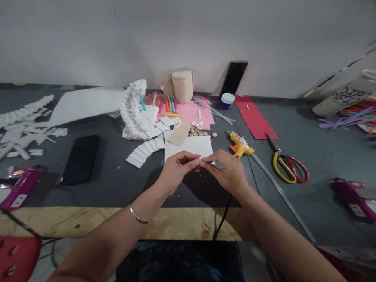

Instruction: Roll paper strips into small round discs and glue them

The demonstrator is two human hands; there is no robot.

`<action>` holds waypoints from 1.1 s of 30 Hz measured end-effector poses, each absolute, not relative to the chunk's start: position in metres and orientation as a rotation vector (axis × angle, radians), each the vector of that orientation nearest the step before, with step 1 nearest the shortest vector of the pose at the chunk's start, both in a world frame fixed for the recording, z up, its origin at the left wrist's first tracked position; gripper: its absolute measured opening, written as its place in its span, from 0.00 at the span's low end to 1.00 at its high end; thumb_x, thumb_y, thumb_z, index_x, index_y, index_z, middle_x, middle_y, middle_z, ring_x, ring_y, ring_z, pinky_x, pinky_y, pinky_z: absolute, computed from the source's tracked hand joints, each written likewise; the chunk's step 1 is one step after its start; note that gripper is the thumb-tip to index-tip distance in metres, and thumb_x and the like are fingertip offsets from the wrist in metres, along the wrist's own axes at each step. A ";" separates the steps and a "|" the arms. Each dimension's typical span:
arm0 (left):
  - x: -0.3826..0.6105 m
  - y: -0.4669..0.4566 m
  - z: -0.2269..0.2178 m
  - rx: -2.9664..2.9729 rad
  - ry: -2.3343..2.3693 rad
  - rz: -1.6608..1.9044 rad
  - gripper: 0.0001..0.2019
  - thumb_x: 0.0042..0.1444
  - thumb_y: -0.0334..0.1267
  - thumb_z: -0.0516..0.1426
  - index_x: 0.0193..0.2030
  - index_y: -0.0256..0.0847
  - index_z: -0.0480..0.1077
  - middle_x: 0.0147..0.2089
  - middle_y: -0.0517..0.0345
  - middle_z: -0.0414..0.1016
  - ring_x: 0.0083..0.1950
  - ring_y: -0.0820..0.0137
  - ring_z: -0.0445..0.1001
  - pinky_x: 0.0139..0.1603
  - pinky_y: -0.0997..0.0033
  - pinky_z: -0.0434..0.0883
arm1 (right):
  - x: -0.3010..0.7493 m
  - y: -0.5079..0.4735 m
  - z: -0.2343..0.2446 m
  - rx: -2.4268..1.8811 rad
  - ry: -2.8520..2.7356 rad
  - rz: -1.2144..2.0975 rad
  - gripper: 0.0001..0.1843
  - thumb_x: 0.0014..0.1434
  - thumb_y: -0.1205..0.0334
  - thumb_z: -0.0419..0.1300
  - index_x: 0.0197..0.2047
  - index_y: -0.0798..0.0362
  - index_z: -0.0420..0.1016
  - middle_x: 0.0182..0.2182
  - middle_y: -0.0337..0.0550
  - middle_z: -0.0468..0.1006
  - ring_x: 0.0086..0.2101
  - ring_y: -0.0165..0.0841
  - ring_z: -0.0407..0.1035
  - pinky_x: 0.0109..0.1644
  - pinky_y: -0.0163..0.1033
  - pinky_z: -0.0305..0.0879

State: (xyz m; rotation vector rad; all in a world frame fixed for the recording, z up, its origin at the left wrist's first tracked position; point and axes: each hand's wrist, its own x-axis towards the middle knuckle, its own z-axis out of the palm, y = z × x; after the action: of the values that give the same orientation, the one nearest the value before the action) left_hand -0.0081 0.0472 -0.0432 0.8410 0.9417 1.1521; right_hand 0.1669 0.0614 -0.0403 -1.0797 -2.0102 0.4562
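Observation:
My left hand [179,171] and my right hand [227,170] meet over the front edge of a white sheet [190,150]. Between their pinched fingertips is a small beige piece [200,160], mostly covered by the fingers. Just beyond lie several small beige discs [202,133], along with a few white ones. A beige paper piece [178,134] rests across the sheet's back left corner. White square cards [143,150] fan out to the left. On the right, a yellow glue gun [241,147] lies near my right hand, a long clear glue stick trailing from its back.
A bumpy white model [135,113], markers [167,102] and a beige paper roll [182,87] stand behind. Scissors [286,162] and red paper [255,117] lie right. A black phone [80,159] is left; another phone [235,78] leans on the wall. Purple devices [25,188] flank both sides.

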 end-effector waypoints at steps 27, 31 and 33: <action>-0.025 0.054 -0.043 1.205 1.022 1.026 0.14 0.46 0.44 0.66 0.30 0.36 0.71 0.25 0.61 0.72 0.26 0.75 0.71 0.30 0.73 0.71 | 0.156 0.061 -0.042 -0.879 -2.050 0.432 0.07 0.59 0.66 0.61 0.29 0.48 0.73 0.33 0.44 0.81 0.35 0.35 0.73 0.40 0.42 0.69; -0.024 0.051 -0.041 1.332 1.044 0.977 0.12 0.54 0.45 0.60 0.31 0.37 0.71 0.26 0.60 0.73 0.28 0.73 0.72 0.33 0.72 0.71 | 0.159 0.060 -0.042 -1.014 -1.942 0.650 0.07 0.58 0.60 0.63 0.28 0.49 0.73 0.31 0.43 0.80 0.35 0.35 0.73 0.41 0.42 0.68; -0.022 0.047 -0.040 1.455 1.042 0.958 0.09 0.58 0.42 0.57 0.35 0.38 0.71 0.30 0.58 0.75 0.32 0.71 0.74 0.36 0.71 0.71 | 0.161 0.061 -0.043 -1.139 -1.823 0.828 0.09 0.57 0.56 0.64 0.28 0.50 0.73 0.29 0.42 0.79 0.33 0.35 0.73 0.40 0.41 0.67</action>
State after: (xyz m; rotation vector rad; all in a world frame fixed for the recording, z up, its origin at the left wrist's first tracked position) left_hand -0.0224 0.0469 -0.0400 1.4546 1.0424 0.9581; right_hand 0.1609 0.0609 -0.0435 -1.1393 -1.8233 0.8277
